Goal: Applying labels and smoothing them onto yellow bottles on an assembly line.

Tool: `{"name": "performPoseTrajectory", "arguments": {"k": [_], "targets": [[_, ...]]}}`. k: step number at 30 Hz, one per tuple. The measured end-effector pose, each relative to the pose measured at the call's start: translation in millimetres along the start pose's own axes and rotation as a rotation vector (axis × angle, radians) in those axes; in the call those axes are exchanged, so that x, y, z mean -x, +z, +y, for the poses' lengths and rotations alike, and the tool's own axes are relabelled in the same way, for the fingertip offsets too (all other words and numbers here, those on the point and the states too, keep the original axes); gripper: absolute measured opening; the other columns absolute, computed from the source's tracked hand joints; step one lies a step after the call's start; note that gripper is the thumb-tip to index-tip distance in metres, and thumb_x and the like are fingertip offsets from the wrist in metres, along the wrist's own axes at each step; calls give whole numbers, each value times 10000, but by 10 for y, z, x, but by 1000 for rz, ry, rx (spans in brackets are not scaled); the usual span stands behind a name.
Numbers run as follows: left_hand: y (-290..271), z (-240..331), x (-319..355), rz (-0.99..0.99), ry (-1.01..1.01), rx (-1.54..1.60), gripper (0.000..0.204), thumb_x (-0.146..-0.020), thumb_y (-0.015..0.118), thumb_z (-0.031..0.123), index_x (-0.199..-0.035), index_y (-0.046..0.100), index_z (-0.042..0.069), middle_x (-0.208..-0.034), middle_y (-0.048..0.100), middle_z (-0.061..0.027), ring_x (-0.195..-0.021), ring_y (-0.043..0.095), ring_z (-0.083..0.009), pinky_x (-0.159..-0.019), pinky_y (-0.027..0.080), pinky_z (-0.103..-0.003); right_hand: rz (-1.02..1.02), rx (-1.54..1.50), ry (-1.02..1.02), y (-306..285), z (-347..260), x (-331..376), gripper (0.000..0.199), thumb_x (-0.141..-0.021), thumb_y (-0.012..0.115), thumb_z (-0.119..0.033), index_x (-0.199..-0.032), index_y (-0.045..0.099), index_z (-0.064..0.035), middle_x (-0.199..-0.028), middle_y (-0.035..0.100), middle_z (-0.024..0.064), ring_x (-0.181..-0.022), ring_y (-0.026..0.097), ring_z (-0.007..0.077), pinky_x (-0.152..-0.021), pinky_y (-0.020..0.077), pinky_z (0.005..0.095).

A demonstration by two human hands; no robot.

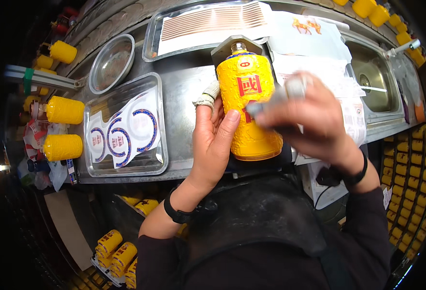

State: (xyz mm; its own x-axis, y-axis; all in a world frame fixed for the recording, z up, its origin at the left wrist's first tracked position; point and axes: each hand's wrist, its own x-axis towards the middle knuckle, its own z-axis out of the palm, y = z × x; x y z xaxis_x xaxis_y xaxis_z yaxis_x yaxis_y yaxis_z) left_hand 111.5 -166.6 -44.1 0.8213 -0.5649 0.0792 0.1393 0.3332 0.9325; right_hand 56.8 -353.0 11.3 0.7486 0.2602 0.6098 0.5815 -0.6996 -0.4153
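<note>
A yellow embossed bottle [249, 137] with red decals and a clear bare neck leans against a grey angular rest at the table's front edge. Around its left side curls my left hand [212, 133], thumb pressed on the front and a pale wrap on one finger. Over the bottle's right side, my right hand [307, 113] is blurred by motion. Its fingers look closed around something small and grey-blue near the lower decal, too smeared to name. Pale finger wraps show on this hand too.
Left of the bottle, a clear tray [160, 145] holds sheets with blue arc decals. Behind it stands a round bowl [97, 79]. A striped sheet [213, 26] lies in a back tray; papers [314, 53] and a sink [375, 77] are right. Yellow bottles [65, 111] line the left.
</note>
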Motion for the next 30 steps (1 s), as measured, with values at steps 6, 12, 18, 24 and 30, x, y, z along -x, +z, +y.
{"name": "performPoseTrajectory", "arguments": {"k": [6, 12, 18, 24, 30], "targets": [[54, -49, 38, 8, -1, 69, 531, -961, 504, 136, -1397, 243, -21, -1380, 407, -183, -1241, 448, -220, -1059, 336, -349, 267, -375, 575, 190, -309, 266, 288, -748, 754, -56, -981, 589, -19, -873, 602, 56, -786, 602, 136, -683, 484, 260], [23, -61, 19, 41, -24, -143, 615, -898, 619, 130, -1378, 268, -28, -1331, 458, -186, -1199, 490, -217, -1030, 368, -336, 498, -457, 1059, 206, -76, 356, 221, -793, 705, -68, -935, 540, -25, -840, 608, 37, -739, 571, 64, -630, 483, 217], [83, -78, 28, 61, -21, -93, 604, -901, 607, 127, -1377, 264, -19, -1301, 479, -181, -1156, 516, -207, -1007, 391, -329, 499, -675, 799, 206, -190, 355, 219, -790, 685, -28, -944, 529, -22, -815, 574, 14, -735, 557, 42, -631, 477, 196], [72, -55, 20, 48, 14, -164, 585, -905, 603, 145, -1362, 284, -31, -1308, 472, -180, -1176, 497, -210, -1022, 369, -337, 620, -638, 1003, 188, -75, 370, 242, -810, 690, -30, -979, 517, -26, -836, 575, 21, -718, 556, 37, -597, 474, 188], [91, -33, 28, 63, -20, -156, 550, -911, 597, 143, -1334, 296, -38, -1283, 496, -181, -1170, 506, -211, -1015, 377, -336, 504, -502, 993, 224, -15, 439, 225, -828, 671, -34, -985, 511, -18, -893, 580, 28, -768, 563, 45, -656, 480, 188]]}}
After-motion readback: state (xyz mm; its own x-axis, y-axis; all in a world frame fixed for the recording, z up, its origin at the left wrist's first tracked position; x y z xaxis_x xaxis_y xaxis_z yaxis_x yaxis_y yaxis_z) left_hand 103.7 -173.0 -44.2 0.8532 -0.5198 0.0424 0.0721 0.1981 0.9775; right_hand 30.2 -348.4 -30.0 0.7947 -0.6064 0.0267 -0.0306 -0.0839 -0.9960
